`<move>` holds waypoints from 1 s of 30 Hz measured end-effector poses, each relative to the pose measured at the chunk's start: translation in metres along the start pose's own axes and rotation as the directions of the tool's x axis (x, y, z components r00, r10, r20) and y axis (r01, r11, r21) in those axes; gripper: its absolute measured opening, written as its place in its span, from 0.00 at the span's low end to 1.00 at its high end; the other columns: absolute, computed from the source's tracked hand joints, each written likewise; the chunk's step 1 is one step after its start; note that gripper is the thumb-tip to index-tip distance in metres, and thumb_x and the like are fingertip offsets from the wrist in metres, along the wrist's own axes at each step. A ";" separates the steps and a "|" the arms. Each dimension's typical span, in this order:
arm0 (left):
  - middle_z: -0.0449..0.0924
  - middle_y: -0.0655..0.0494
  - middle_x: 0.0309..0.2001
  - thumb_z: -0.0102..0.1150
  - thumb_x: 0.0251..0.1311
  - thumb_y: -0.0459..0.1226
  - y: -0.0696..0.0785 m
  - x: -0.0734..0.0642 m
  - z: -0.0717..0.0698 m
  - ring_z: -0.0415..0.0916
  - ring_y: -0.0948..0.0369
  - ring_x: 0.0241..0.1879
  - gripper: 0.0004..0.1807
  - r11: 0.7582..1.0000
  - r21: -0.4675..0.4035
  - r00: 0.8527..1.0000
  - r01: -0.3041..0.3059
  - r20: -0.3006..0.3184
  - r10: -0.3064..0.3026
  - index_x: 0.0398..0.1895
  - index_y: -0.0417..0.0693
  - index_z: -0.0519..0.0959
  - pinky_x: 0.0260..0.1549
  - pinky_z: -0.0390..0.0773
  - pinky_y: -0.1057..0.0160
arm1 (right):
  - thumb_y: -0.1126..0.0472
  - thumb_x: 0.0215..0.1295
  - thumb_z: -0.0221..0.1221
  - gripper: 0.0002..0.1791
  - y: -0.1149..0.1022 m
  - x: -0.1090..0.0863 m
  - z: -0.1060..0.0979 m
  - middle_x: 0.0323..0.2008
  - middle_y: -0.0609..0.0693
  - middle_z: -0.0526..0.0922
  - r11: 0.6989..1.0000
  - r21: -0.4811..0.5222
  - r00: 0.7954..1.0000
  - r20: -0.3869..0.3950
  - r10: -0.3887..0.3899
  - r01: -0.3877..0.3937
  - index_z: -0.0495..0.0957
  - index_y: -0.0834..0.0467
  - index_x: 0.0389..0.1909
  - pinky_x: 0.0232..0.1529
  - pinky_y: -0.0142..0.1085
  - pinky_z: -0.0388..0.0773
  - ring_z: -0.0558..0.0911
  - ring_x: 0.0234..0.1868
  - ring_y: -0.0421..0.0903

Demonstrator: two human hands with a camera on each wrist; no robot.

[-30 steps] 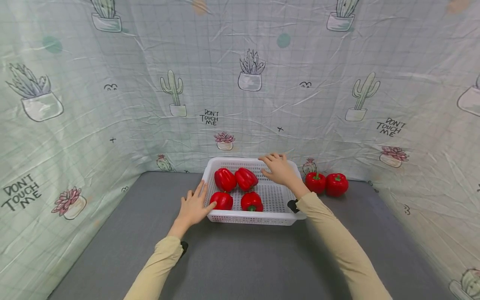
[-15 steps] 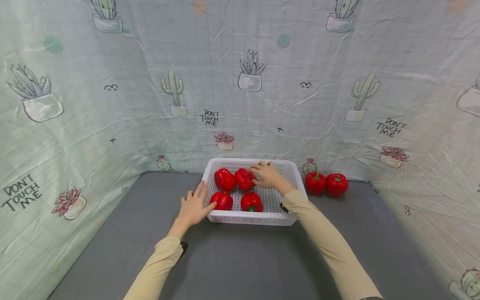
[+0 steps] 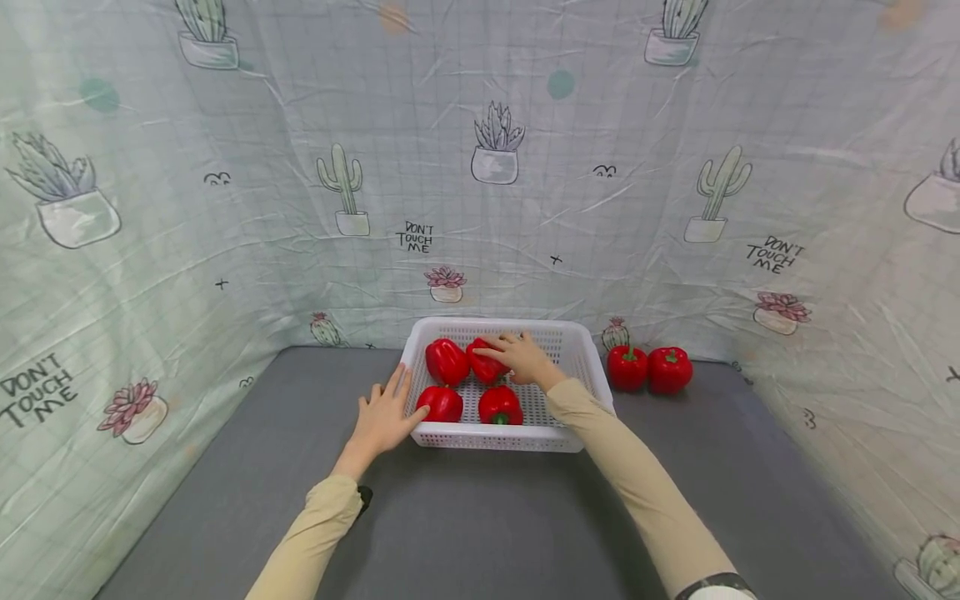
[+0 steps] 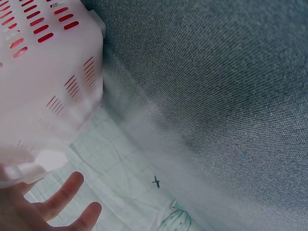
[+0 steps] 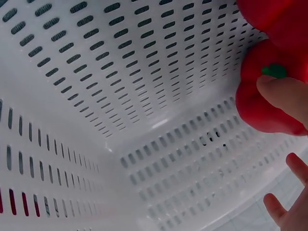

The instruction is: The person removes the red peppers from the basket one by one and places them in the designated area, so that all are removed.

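A white perforated plastic basket point(image 3: 495, 432) stands on the dark grey table with several red bell peppers inside. My right hand point(image 3: 525, 360) reaches into it and grips the back-right bell pepper point(image 3: 484, 370), its thumb beside the green stem in the right wrist view. The other fingertips on that pepper are partly hidden there. My left hand point(image 3: 381, 422) rests with spread fingers on the basket's left rim, near the front-left bell pepper point(image 3: 441, 405). Also in the basket lie a back-left bell pepper point(image 3: 447, 362) and a front-right bell pepper point(image 3: 500, 405).
Two more red bell peppers, a nearer one point(image 3: 627, 368) and one farther right point(image 3: 670, 370), sit on the table right of the basket. A pale cloth point(image 3: 555, 208) printed with cacti hangs behind and at both sides. The grey table point(image 3: 480, 517) extends in front.
My right hand has moved left and down from above the basket's back rim onto the back-right bell pepper. The left hand has stayed at the left rim.
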State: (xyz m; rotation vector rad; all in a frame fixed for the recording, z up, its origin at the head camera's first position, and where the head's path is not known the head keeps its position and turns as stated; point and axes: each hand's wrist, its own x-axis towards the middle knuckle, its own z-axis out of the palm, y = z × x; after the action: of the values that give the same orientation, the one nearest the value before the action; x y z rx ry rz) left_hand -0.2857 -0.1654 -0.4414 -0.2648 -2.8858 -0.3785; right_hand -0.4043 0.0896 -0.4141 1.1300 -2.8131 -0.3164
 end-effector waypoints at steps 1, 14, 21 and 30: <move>0.48 0.46 0.69 0.45 0.55 0.57 0.000 0.000 0.000 0.60 0.42 0.53 0.41 1.000 0.001 1.000 0.001 0.001 -0.001 0.67 0.43 0.53 0.44 0.61 0.33 | 0.63 0.44 0.66 0.48 0.000 0.001 0.000 0.69 0.46 0.52 1.000 -0.006 1.000 0.001 0.002 -0.002 0.53 0.40 0.66 0.60 0.55 0.57 0.59 0.64 0.51; 0.48 0.46 0.69 0.47 0.55 0.56 -0.001 0.000 0.000 0.60 0.42 0.53 0.41 1.000 -0.017 1.000 -0.002 0.000 0.002 0.67 0.43 0.53 0.46 0.59 0.32 | 0.57 0.44 0.67 0.44 -0.002 0.012 0.010 0.68 0.44 0.55 0.981 -0.195 0.994 0.105 0.015 0.006 0.58 0.45 0.64 0.61 0.53 0.58 0.58 0.65 0.48; 0.48 0.47 0.70 0.46 0.55 0.56 -0.001 0.000 0.000 0.60 0.42 0.53 0.41 1.000 -0.014 1.000 -0.001 -0.003 0.001 0.67 0.43 0.53 0.45 0.60 0.33 | 0.54 0.43 0.67 0.44 -0.002 0.009 0.011 0.66 0.45 0.58 0.976 -0.216 0.991 0.128 0.025 0.003 0.58 0.44 0.63 0.61 0.53 0.58 0.58 0.66 0.49; 0.48 0.47 0.69 0.45 0.55 0.57 -0.001 0.000 0.000 0.60 0.42 0.53 0.41 1.000 -0.013 1.000 0.000 0.002 0.000 0.67 0.43 0.54 0.45 0.61 0.34 | 0.52 0.39 0.69 0.40 -0.004 0.006 0.018 0.64 0.47 0.60 0.960 -0.276 0.994 0.105 -0.026 0.054 0.64 0.40 0.57 0.56 0.50 0.67 0.62 0.61 0.49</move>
State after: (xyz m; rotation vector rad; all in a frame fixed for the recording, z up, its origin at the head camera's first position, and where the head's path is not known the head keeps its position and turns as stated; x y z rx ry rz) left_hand -0.2859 -0.1668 -0.4414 -0.2676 -2.8862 -0.3976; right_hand -0.4082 0.0854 -0.4322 1.1355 -2.7150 -0.7667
